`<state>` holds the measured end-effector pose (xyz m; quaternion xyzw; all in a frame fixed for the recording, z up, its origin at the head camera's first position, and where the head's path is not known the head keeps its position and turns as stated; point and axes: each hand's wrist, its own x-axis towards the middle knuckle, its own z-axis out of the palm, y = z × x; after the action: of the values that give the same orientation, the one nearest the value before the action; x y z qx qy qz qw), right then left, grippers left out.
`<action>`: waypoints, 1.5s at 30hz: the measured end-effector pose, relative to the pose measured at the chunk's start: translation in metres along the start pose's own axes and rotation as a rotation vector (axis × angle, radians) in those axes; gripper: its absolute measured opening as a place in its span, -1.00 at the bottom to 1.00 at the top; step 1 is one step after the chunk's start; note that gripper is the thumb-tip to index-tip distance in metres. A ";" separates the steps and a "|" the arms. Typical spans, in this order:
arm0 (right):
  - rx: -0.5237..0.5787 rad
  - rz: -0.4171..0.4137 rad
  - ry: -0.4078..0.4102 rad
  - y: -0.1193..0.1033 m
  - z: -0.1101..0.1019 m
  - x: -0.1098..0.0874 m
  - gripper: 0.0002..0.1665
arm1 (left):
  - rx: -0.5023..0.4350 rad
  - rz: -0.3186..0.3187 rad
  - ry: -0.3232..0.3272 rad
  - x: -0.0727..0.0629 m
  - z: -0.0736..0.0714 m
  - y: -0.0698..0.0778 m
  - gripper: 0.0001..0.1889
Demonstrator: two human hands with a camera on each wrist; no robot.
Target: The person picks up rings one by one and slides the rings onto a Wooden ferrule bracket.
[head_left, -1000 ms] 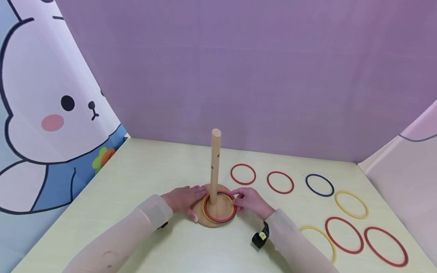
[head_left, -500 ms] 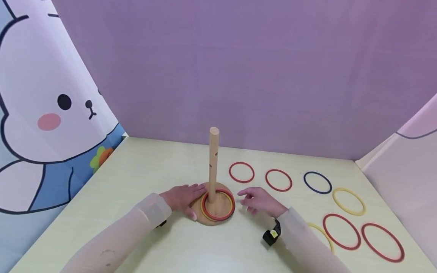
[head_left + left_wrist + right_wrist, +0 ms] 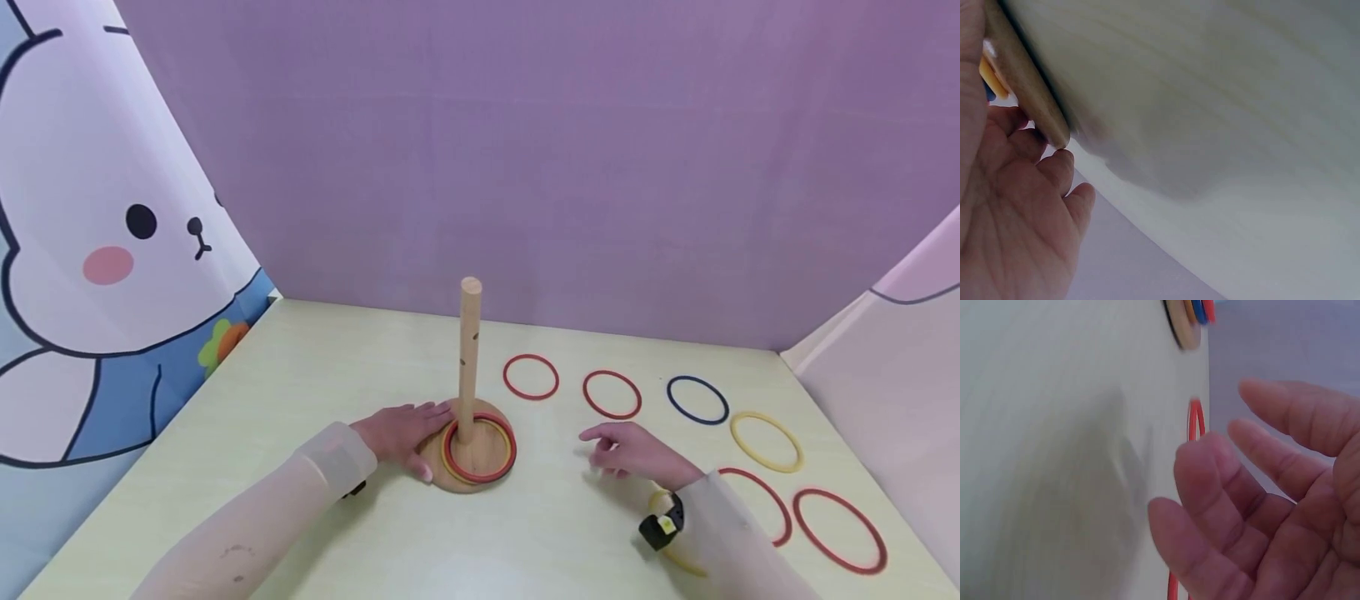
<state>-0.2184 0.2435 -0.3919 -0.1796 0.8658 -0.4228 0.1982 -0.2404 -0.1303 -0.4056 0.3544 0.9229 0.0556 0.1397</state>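
A wooden post [image 3: 468,350] rises from a round wooden base [image 3: 431,467] on the table. Around its foot lie stacked rings: a red ring [image 3: 514,450] on top, a yellow one under it, and a sliver of blue beneath. My left hand [image 3: 397,435] rests against the left side of the base, fingers stretched out and thumb near the front edge. In the left wrist view, fingertips touch the rim of the base [image 3: 1035,87]. Well right of the base, my right hand [image 3: 637,450] hovers above the table with nothing in it, index finger extended and the others loosely bent.
Rings lie spread on the table's right side: red rings [image 3: 557,385] toward the back, a blue ring [image 3: 726,408], a yellow ring [image 3: 801,458] and a red ring [image 3: 883,550]. My right forearm partly covers a red ring [image 3: 785,510] and a yellow ring [image 3: 686,567]. A purple cloth [image 3: 525,167] hangs behind.
My right hand was at the right edge of the stacked rings one second ago; it has let go and moved right, away from the base. The left hand stays in place.
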 end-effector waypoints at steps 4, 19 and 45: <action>-0.016 -0.002 0.000 0.012 -0.016 -0.014 -0.53 | -0.013 -0.001 -0.005 0.001 -0.001 0.000 0.03; -0.175 0.073 -0.015 0.041 -0.048 -0.051 -0.67 | -0.032 0.026 -0.003 0.002 -0.002 -0.003 0.03; -0.321 0.072 -0.026 0.061 -0.039 -0.051 -0.73 | -0.045 0.024 -0.006 0.001 -0.002 -0.002 0.03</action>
<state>-0.2024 0.3290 -0.4087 -0.1833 0.9255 -0.2692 0.1935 -0.2434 -0.1310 -0.4047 0.3621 0.9168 0.0770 0.1498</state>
